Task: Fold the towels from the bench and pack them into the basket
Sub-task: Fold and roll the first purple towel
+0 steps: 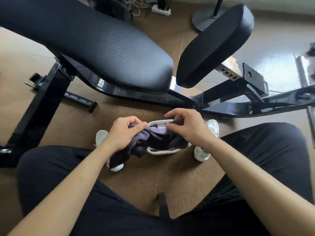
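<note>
Near: left grip (pixel 125 135) fisted round the towel (pixel 153 138), bunched, half in the basket (pixel 163 152) on the floor, half over its left rim. Right grip (pixel 189 128) seems to pinch the far edge. Far: desk (pixel 102 53) shows no towels, so likely the last one.

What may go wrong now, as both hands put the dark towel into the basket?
The towel is bunched, not flat, so its fold may be lost. One end hangs outside the basket below the left hand and may stay out. The right hand pinches cloth at the far rim; a pull might tip it.
</note>
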Demonstrator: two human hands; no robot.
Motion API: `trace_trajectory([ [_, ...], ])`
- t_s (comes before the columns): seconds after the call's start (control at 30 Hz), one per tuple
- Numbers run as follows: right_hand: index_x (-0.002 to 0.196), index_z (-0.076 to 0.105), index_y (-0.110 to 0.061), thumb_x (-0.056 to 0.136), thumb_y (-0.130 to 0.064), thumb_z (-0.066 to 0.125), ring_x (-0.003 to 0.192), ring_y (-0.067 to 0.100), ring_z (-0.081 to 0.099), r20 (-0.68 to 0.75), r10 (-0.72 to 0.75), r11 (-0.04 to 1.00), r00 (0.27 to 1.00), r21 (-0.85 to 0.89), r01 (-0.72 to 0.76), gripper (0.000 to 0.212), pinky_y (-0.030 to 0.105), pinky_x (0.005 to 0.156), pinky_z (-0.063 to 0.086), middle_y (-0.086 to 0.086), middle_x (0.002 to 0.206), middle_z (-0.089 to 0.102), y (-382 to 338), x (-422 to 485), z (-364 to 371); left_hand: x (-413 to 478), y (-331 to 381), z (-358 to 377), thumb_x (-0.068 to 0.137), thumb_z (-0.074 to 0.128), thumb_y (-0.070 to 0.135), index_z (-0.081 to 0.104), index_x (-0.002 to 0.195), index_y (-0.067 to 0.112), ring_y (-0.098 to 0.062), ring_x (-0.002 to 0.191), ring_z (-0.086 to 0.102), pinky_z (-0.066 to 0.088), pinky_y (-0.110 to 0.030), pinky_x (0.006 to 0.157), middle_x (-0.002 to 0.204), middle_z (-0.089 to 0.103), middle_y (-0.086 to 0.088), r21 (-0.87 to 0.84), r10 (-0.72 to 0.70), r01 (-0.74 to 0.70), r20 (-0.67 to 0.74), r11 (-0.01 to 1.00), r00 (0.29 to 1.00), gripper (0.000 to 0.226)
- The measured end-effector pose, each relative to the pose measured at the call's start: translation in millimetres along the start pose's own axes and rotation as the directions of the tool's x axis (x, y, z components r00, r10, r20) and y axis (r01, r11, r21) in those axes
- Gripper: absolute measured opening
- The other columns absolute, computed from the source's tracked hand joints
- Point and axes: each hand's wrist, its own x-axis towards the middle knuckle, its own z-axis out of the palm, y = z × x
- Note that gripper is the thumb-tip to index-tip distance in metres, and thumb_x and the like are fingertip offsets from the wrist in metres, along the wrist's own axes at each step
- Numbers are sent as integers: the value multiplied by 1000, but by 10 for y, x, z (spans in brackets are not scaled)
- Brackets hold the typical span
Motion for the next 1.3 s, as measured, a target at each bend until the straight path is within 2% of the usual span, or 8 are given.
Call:
trace_trajectory([
  [0.23,90,79,-23,85,-25,80,72,-5,61,152,-84,995,985,62,75,6,14,69,43,-14,88,71,111,11,397,-192,185,205,90,67,37,75,76,19,-2,72,67,52,-18,72,74,75,8,-193,52,-40,58,980,997,24],
  [0.4,84,74,-24,88,-27,77,72,0,60,222,-53,995,974,-71,71,6,13,68,41,-14,81,65,287,112,185,-162,-140,61,82,85,29,75,90,35,0,73,63,50,-16,71,80,74,13,156,33,-52,121,986,992,14],
  [0.53,91,78,-17,89,-27,77,72,11,62,161,61,988,985,-151,-36,10,13,67,44,0,83,72,491,189,-21,-142,-354,-123,86,81,29,73,83,40,-5,74,66,54,-31,73,80,74,16,195,-6,-25,155,980,988,13],
  [0.67,93,78,-19,90,-27,76,73,5,60,114,137,981,984,-157,-118,9,19,66,46,-2,83,70,643,231,-109,-113,-451,-198,86,81,29,73,75,41,3,61,59,48,-26,67,70,70,21,219,-48,16,143,976,989,19],
  [0.83,96,78,-18,91,-23,75,74,5,58,60,194,955,979,-240,-174,8,28,75,51,3,89,71,832,295,-162,-84,-551,-271,82,84,35,72,75,29,-8,66,59,49,-31,66,70,70,10,314,-111,69,118,947,987,15],
  [0.97,92,77,-20,90,-25,75,82,19,65,-8,266,934,964,-244,-260,6,36,78,55,3,86,71,936,312,-183,-77,-554,-280,89,78,18,78,74,30,-6,69,63,52,-28,70,71,73,11,-1,-155,155,28,988,988,19],
  [1.1,88,77,-21,86,-33,80,77,16,64,2,337,925,942,-187,-330,13,30,70,50,1,84,71,953,287,-137,-67,-452,-237,93,68,26,81,78,29,-11,79,70,54,-28,75,79,76,6,-369,-237,212,-24,905,971,20],
  [1.3,96,78,-13,87,-9,79,79,18,71,198,451,780,870,386,-492,10,24,68,58,7,83,72,786,246,-139,-25,-346,-57,105,56,19,76,87,19,-12,72,70,55,-25,70,75,76,1,-467,-269,196,-94,862,958,27],
])
